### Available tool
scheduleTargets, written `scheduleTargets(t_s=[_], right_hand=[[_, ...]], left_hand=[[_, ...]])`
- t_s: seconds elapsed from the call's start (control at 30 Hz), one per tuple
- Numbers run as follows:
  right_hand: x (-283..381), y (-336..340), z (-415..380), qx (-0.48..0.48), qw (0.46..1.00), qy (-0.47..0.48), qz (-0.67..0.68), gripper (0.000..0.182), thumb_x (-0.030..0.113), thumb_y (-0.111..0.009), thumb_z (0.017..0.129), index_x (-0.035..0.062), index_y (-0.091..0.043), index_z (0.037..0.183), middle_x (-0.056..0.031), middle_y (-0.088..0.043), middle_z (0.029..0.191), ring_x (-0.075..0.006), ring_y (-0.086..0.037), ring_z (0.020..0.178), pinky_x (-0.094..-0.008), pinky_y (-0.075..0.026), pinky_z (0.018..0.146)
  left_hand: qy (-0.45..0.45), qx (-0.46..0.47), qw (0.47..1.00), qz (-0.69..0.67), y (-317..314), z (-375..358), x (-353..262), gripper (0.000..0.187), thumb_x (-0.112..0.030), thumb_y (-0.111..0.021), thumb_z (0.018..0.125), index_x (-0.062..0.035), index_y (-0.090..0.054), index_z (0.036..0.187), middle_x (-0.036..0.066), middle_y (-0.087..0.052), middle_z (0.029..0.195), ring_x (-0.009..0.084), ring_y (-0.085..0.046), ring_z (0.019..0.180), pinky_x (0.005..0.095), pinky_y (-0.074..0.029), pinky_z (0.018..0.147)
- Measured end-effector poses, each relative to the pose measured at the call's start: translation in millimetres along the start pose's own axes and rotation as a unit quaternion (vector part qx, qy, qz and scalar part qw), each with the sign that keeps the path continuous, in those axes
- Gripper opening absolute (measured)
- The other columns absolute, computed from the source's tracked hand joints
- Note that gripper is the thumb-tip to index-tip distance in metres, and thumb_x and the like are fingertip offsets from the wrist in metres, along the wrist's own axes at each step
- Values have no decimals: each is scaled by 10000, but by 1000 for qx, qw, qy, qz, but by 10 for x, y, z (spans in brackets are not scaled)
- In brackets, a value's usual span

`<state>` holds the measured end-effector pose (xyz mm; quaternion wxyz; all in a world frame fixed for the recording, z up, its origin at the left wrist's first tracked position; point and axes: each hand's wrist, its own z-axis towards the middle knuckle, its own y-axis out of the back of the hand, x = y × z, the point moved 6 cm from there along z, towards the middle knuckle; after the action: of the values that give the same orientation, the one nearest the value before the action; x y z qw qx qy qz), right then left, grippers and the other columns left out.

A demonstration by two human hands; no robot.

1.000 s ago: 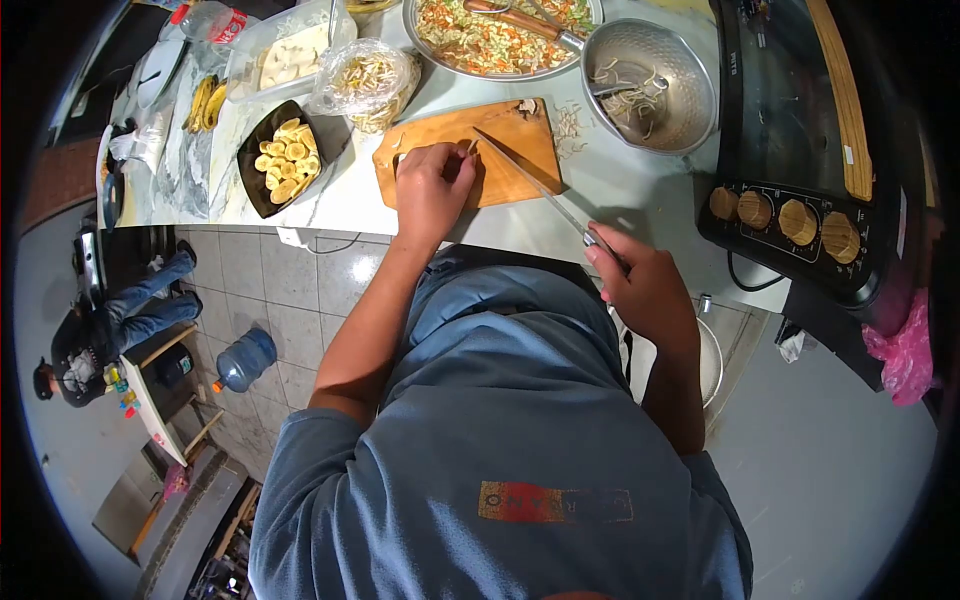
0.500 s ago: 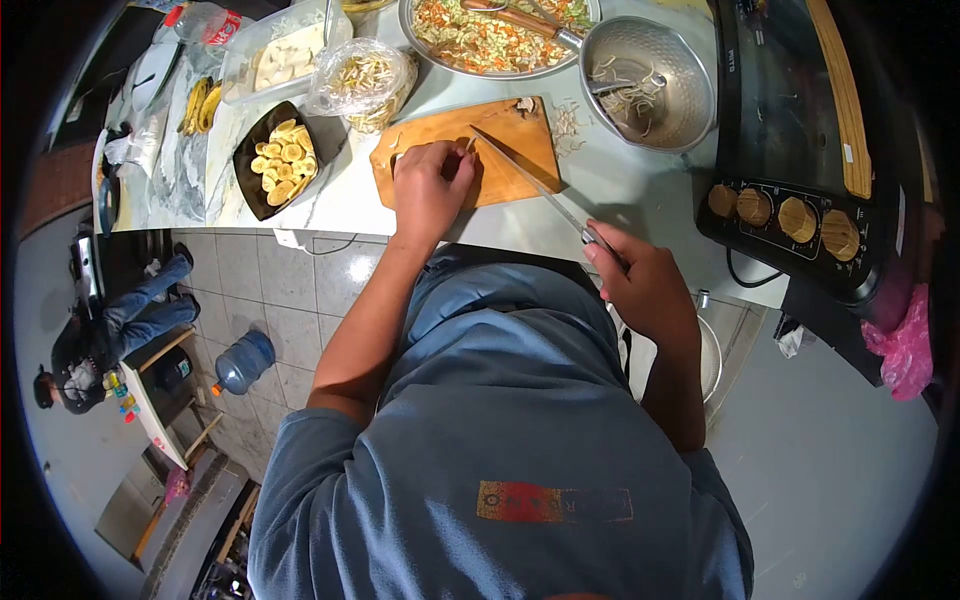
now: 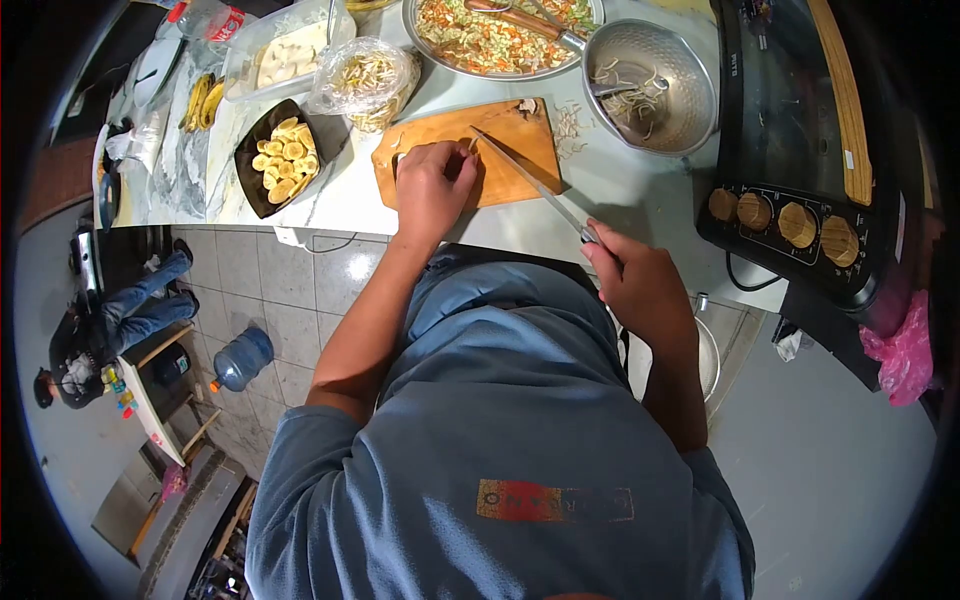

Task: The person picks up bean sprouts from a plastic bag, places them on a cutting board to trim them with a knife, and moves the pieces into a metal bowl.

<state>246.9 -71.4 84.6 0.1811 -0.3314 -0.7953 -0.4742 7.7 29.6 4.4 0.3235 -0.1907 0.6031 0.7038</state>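
My right hand [image 3: 630,275] is closed round the handle of a long knife [image 3: 535,183], whose blade reaches up and left over a wooden cutting board [image 3: 515,185]. My left hand [image 3: 432,185] rests on the board with bent fingers, thumb and fingertips pinching a small pale strand [image 3: 472,145] beside the knife tip. A small light scrap [image 3: 528,105] lies at the board's top right corner. Thin pale bits [image 3: 568,130] are scattered on the counter just right of the board.
Around the board stand a metal bowl [image 3: 695,100] with sprouts, a tray of chopped vegetables [image 3: 490,68], a bag of sprouts [image 3: 370,85], a black bowl of banana slices [image 3: 285,165] and an oven [image 3: 790,230]. A person [image 3: 85,345] is at the far left.
Both hands and the knife keep nearly the same pose. The view has shifted very slightly. The person at the far left has moved a little.
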Motion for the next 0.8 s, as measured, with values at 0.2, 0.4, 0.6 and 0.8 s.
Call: scheduleTargets(t_s=[0.2,0.4,0.6,0.8], right_hand=[[-15,94,-44,-11,999,-30,0,386,300,-631,992,69,-672,1299,-201,-684,766,-293,-693,689,-377,-525,665],[-243,271,-169,-40,993,-102,41,398,312,-618,999,35,-674,1280,-239,-699,828,-370,-714,751,-408,-529,714],[-427,479,-363,-86,983,-149,64,413,319,-638,986,38,-672,1287,-220,-731,871,-297,-730,741,-373,-534,726],[-616,405,-554,-79,974,-177,120,414,325,-650,976,43,-680,1278,-206,-738,874,-270,-730,750,-356,-535,737]], left_hand=[[-2,-12,1000,-7,47,19,-10,141,-145,-770,822,-37,-696,875,146,-709,827,343,-662,827,447,-509,790],[-6,-16,1000,-6,53,89,-48,134,-149,-775,826,-44,-698,856,124,-701,796,327,-659,805,439,-507,779],[-47,-18,998,-39,-3,303,-302,130,-156,-786,830,-46,-718,846,111,-709,782,299,-670,788,412,-520,744],[-115,37,986,-112,-250,717,-817,110,-138,-777,845,-38,-733,854,117,-717,797,286,-664,773,396,-529,738]])
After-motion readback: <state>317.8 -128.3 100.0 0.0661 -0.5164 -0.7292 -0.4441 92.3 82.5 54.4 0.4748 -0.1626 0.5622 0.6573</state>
